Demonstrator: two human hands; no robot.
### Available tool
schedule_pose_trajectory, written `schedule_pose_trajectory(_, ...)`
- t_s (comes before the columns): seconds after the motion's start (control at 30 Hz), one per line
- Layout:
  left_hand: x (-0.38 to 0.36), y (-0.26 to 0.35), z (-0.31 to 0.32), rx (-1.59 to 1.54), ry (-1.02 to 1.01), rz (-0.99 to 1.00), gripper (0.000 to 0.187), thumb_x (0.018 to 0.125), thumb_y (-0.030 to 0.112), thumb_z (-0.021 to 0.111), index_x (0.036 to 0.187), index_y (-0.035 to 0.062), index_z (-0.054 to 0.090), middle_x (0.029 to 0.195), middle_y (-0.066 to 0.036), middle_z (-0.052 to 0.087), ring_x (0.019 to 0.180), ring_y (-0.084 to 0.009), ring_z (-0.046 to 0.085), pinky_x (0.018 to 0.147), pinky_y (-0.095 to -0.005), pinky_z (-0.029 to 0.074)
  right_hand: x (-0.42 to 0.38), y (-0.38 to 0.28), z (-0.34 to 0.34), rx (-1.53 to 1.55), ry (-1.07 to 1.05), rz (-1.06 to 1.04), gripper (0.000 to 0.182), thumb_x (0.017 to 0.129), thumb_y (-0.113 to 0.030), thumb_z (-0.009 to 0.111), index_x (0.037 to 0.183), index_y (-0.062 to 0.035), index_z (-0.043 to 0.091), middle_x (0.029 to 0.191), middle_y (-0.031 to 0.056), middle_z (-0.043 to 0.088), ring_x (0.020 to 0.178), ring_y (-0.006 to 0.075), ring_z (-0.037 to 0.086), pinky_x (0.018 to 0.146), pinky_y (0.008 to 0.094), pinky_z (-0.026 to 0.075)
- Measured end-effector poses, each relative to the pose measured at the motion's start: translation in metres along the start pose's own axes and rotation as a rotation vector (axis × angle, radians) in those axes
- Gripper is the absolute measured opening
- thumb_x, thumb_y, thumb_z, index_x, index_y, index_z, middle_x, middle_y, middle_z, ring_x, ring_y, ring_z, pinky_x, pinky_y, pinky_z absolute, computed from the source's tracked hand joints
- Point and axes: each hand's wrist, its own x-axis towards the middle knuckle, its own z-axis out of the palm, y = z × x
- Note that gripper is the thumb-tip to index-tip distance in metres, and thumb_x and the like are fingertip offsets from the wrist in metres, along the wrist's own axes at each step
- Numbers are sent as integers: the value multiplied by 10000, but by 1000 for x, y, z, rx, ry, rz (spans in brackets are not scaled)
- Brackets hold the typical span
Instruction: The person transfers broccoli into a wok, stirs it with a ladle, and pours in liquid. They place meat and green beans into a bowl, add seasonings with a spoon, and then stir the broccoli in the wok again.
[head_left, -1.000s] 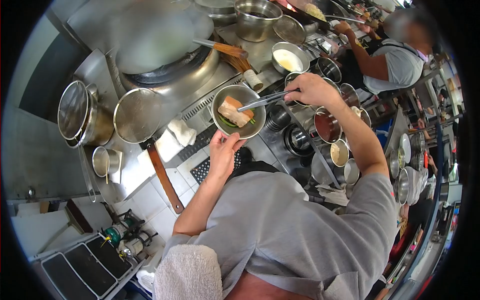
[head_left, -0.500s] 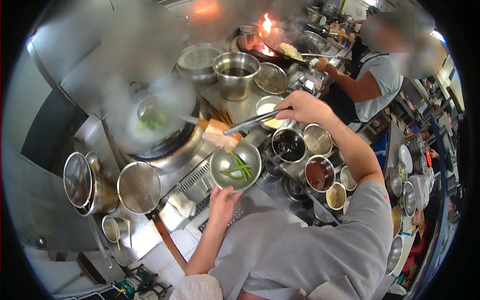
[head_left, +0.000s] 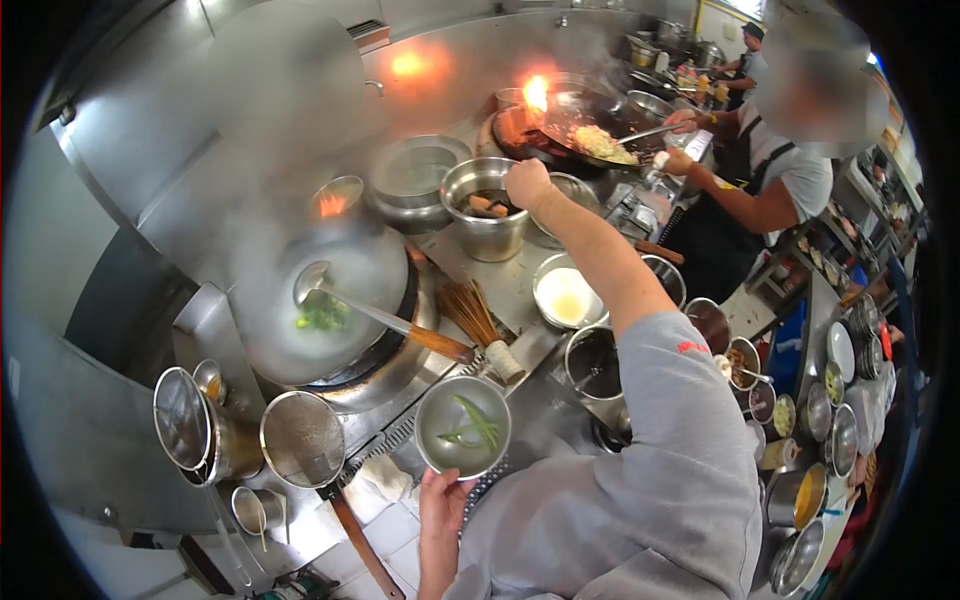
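Note:
My left hand (head_left: 441, 497) grips the near rim of a metal bowl (head_left: 432, 440) that holds green beans (head_left: 481, 424). Further forward, my right hand (head_left: 527, 184) is closed at the rim of a deep steel pot (head_left: 493, 240) of dark liquid. What its fingers hold is mostly hidden. A light brown piece of food (head_left: 487, 206) lies in that pot beside the hand. In the steaming wok (head_left: 375, 262) at the left, a wooden-handled ladle (head_left: 375, 313) rests over chopped greens (head_left: 322, 310).
A bamboo brush (head_left: 474, 312) lies right of the wok. Strainers (head_left: 302, 438) stand at the lower left. A bowl of pale liquid (head_left: 568, 297) and sauce pots are at the right. Beyond, a co-worker (head_left: 775, 185) works at a wok (head_left: 640, 160) with flames (head_left: 536, 93).
My right hand has moved forward, from above the bowl to the deep pot, and the brown piece is now in the pot. The view has shifted; my left hand still holds the bowl.

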Motion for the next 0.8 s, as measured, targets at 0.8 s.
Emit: schedule_pose_trajectory(0.8, -55, 13, -61, 264, -375, -382, 358, 835, -45, 521, 1190, -5, 500, 1132, -145, 588, 989, -242, 627, 837, -364, 567, -547, -194, -138, 1309, 182, 875, 341, 878, -237, 590, 1078, 39, 603, 823, 195, 638, 715, 220, 593, 712, 311, 473)
